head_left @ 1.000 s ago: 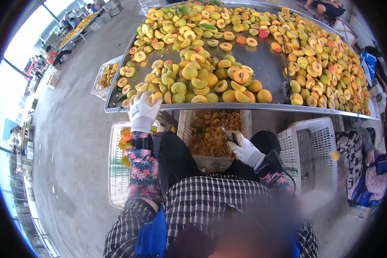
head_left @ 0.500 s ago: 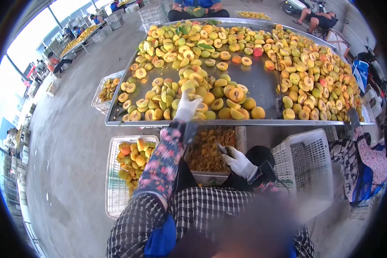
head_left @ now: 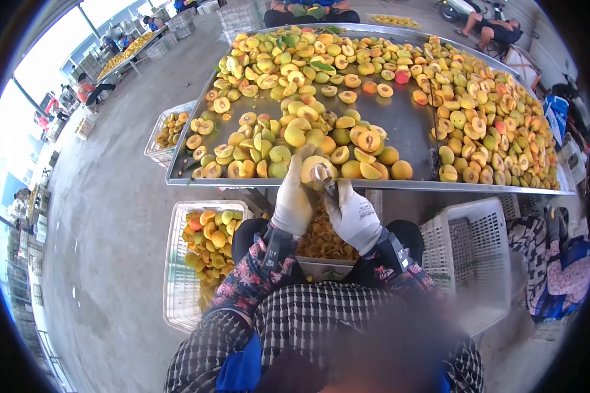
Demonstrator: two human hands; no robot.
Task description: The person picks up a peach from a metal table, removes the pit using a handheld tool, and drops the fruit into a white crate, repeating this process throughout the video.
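Observation:
My left hand (head_left: 294, 204), in a white glove, grips a yellow peach half (head_left: 312, 164) just over the near edge of the metal table. Its cut face is turned towards me. My gloved right hand (head_left: 356, 219) is closed round a small metal pitting tool (head_left: 322, 172), whose looped end lies against the cut face. Just beyond my hands is a heap of peach halves (head_left: 262, 145), some showing brown pit hollows. Under my hands, between my knees, stands a bin of peach scraps (head_left: 328, 236), partly hidden by my wrists.
At my left stands a white crate (head_left: 172, 288) of peach halves; at my right is another white crate (head_left: 472, 262). Many more peach halves (head_left: 491, 131) cover the right of the metal table (head_left: 387, 186). A person (head_left: 311, 12) sits across it, and a co-worker's sleeve (head_left: 564, 275) shows far right.
My left hand has come back from the heap with a peach half. My right hand has risen from over the scrap bin, bringing the pitting tool to the peach.

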